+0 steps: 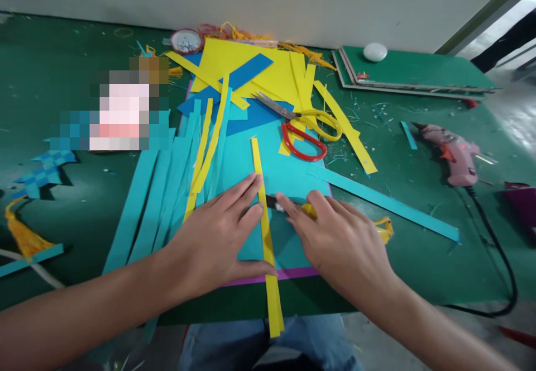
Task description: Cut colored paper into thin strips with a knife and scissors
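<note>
My right hand (343,234) is closed around a cutter knife with a yellow handle (309,211), its dark blade end touching or close to the right edge of a narrow yellow paper strip (267,237). The strip runs lengthwise over turquoise paper (288,184) and hangs past the table's front edge, where it shows as two layers. My left hand (218,228) lies flat with fingers stretched, fingertips and thumb pressing along the strip's left side. Scissors (288,115) with one red and one yellow handle lie just beyond. The blade's tip is too unclear to make out.
Turquoise strips (136,209) fan out at left, and yellow sheets (263,61) lie at the back. A single turquoise strip (393,203) and a pink glue gun (454,156) with a black cord are at right. Green boards (419,66) lie behind; a blurred-out patch covers something at left.
</note>
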The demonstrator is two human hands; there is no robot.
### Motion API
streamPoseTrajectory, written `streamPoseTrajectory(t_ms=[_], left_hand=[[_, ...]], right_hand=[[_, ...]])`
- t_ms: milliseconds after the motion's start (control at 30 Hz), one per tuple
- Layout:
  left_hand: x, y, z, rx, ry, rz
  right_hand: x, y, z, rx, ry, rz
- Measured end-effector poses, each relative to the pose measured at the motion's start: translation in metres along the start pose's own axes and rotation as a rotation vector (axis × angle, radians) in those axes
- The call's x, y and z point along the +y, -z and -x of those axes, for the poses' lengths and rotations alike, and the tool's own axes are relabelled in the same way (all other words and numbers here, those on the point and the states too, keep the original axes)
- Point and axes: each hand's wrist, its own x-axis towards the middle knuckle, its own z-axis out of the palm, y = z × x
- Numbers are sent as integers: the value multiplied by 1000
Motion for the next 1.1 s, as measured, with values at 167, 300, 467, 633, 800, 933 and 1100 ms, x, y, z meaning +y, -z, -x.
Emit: streamPoseTrajectory(t_ms=[167,300,467,633,800,933,1100], left_hand=[[1,1,1,-3,-3,-12],[1,0,2,4,-2,-4],[1,-1,2,21,-8,11],[1,0,1,13,-8,19],[2,0,-1,18,-9,5],[3,-1,1,25,0,-3],[-1,-2,0,60,7,14]], right_hand=[[-1,-1,-4,-5,-7,4],[-3,1,-5,-8,-19,13],[-3,0,-7,-21,-1,45],[-4,-5,-12,-31,-9,64],[-4,-7,-20,-44,-44,43],[-3,-6,-26,-61,-74,18],[-2,-8,-26,-78,-62,16]])
